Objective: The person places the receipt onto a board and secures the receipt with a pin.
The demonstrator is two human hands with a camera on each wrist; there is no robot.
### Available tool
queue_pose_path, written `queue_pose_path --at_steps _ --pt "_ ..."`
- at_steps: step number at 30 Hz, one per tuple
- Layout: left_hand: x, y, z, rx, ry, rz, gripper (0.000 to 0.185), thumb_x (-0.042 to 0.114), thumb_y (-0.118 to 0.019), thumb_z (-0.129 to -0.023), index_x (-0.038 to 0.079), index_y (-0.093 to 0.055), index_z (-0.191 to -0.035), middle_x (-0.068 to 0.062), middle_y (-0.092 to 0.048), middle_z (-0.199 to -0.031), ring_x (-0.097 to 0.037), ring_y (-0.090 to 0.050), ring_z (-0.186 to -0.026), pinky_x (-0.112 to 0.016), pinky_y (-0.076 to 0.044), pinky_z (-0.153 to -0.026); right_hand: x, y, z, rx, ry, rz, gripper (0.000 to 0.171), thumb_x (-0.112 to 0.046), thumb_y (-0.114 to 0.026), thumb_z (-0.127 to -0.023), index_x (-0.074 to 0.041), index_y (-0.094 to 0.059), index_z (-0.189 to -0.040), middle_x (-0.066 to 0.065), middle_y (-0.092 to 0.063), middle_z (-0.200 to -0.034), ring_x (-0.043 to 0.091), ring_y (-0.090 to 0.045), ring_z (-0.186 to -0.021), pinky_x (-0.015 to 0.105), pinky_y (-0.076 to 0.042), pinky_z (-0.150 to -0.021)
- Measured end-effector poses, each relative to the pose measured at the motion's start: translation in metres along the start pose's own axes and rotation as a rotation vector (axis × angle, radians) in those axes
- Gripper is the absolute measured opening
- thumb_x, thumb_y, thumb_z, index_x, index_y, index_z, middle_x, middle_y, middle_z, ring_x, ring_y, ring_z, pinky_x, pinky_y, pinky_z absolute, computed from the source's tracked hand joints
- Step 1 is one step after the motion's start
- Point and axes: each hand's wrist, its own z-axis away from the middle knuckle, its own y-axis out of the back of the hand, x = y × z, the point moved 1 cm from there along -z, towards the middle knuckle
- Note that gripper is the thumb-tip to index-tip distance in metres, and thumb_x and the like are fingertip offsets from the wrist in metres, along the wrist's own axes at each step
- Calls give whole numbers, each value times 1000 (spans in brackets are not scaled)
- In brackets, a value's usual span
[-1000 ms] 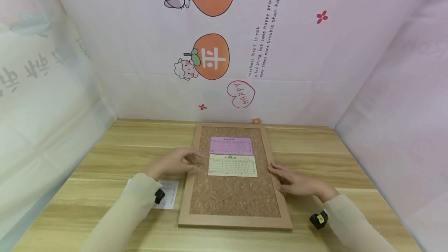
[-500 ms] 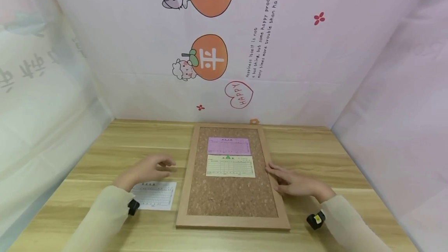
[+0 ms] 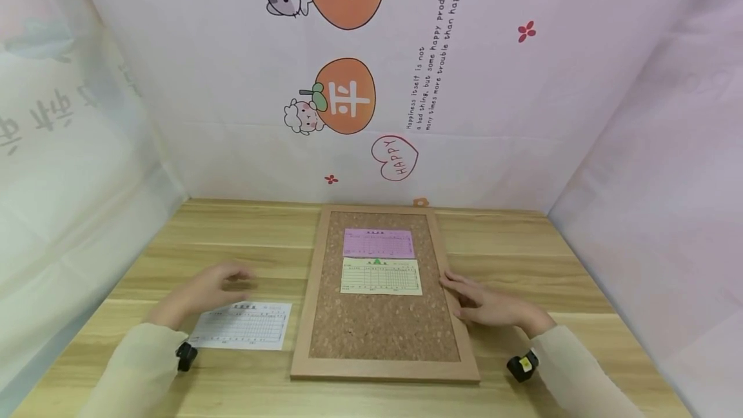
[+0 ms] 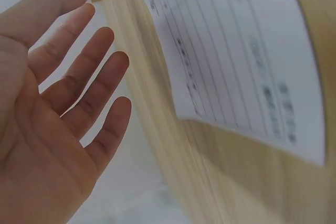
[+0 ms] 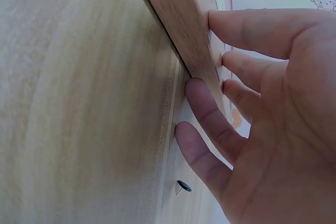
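Legend, left to right: near the left edge of the surface (image 3: 249,231), left hand (image 3: 206,286) above the wood, with fingers loosely bent and apart, grasping nothing. Just beside it, white slip (image 3: 246,328), lying on the surface between that left edge and the corkboard (image 3: 383,334), with upper left corner hidden behind the hand in the head view. At centre, the corkboard, lying flat, with far end close to the far edge of the surface. No container in the strict sense; nearest equivalent, the raised wooden frame (image 3: 383,368), enclosing purple slip (image 3: 378,244) toward the far edge and pale yellow slip (image 3: 380,277) directly below, with contact between the two uncertain. Apparently done: placing of two slips in one column on the cork. Apparently left: the white slip, still off the board. Means of fixing: cannot tell; small green mark at the top edge of the pale yellow slip, either pin or print. At right, right hand (image 3: 487,305) with fingers extended, resting against the right edge of the frame, not clamped round it. Beside it, in the right wrist view, dark-headed tack (image 5: 184,185), exact resting place unclear.
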Motion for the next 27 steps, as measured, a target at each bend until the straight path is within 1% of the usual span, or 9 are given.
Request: queue_pose_path --at_steps 8,11,15,17,19,22,25,27 --pt "-8 4 12 7 2 2 43 18 -80 -86 -3 -65 -121 -15 -67 -117 -39 -61 -111 -57 -47 -96 0 -1 2 1 3 -4 66 -19 -57 -103 3 -25 -156 28 -6 -162 54 -11 -144 70 -20 -108" --pt "-11 5 17 -20 31 -19 52 26 -83 -83 -3 -65 -122 -16 -66 -120 -40 -60 -113 -58 -46 -96 1 -2 2 4 7 3 66 -20 -57 -103 3 -25 -156 28 -6 -162 54 -11 -144 70 -20 -108" --pt "-14 5 24 -59 81 -62 69 41 -87 -75 0 -64 -126 -22 -59 -129 -45 -53 -119 -63 -40 -99 3 -3 1 9 17 9 65 -21 -57 -103 3 -26 -156 28 -6 -162 54 -13 -143 69 -21 -109" --pt "-14 5 26 -67 94 -76 76 45 -88 -72 1 -63 -128 -24 -56 -133 -48 -50 -122 -66 -37 -100 4 -3 2 11 19 10 66 -21 -56 -103 3 -25 -156 28 -6 -162 54 -12 -143 69 -21 -108" --pt "-13 5 27 -73 98 -80 80 47 -88 -70 1 -62 -130 -26 -53 -135 -49 -47 -124 -67 -36 -100 4 -3 2 18 19 15 66 -22 -57 -103 2 -26 -156 28 -7 -162 54 -12 -143 70 -20 -108" --pt "-12 5 27 -79 109 -92 81 44 -90 -67 2 -62 -130 -24 -51 -135 -49 -46 -124 -67 -36 -100 5 -3 2 29 20 17 67 -22 -58 -102 2 -26 -156 27 -8 -162 55 -13 -143 70 -20 -108" --pt "-11 5 27 -77 109 -93 76 38 -93 -66 1 -62 -125 -20 -53 -130 -48 -47 -121 -66 -38 -99 5 -2 2 32 22 21 67 -23 -59 -102 1 -27 -156 27 -8 -162 54 -14 -143 70 -20 -108" --pt "-10 5 27 -73 112 -86 70 35 -93 -65 2 -63 -119 -17 -54 -125 -46 -48 -119 -64 -38 -100 5 -2 2 27 20 14 67 -23 -58 -102 1 -27 -156 27 -8 -162 54 -14 -143 70 -21 -108"
